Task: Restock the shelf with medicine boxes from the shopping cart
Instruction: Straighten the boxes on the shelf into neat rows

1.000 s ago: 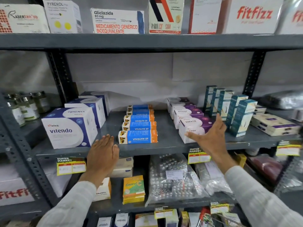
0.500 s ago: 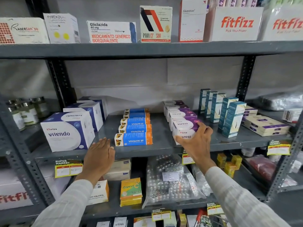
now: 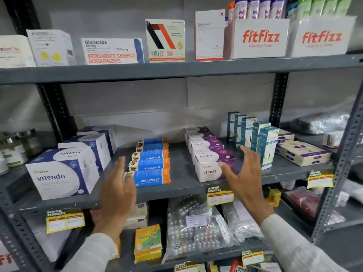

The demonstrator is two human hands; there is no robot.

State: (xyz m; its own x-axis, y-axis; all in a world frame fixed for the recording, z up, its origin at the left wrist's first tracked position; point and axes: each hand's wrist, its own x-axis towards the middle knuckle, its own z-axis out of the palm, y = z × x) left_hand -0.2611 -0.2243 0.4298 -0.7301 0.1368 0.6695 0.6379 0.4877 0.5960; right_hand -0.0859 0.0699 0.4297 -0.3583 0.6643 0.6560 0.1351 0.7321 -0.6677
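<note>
The grey metal shelf [image 3: 182, 186] carries rows of medicine boxes. A row of blue and orange Vivalyn EF boxes [image 3: 152, 178] runs front to back at the middle. To its right stands a row of white and purple Virest boxes [image 3: 210, 169]. My left hand [image 3: 117, 189] is raised with fingers apart, just left of the front Vivalyn box, holding nothing. My right hand [image 3: 246, 177] is spread open against the right side of the front Virest box, without gripping it. The shopping cart is out of view.
Large white and blue Vitendo boxes [image 3: 62, 173] stand at the left, tall teal boxes [image 3: 267, 146] and flat cream boxes [image 3: 302, 153] at the right. Fitfizz cartons [image 3: 259, 39] sit on the upper shelf. Blister-pack bags [image 3: 194, 226] lie below. Upright posts flank the bay.
My left hand has lifted off the shelf edge and moved right toward the Vivalyn row. My right hand has let go of the front Virest box and opened beside it. The view has tilted up.
</note>
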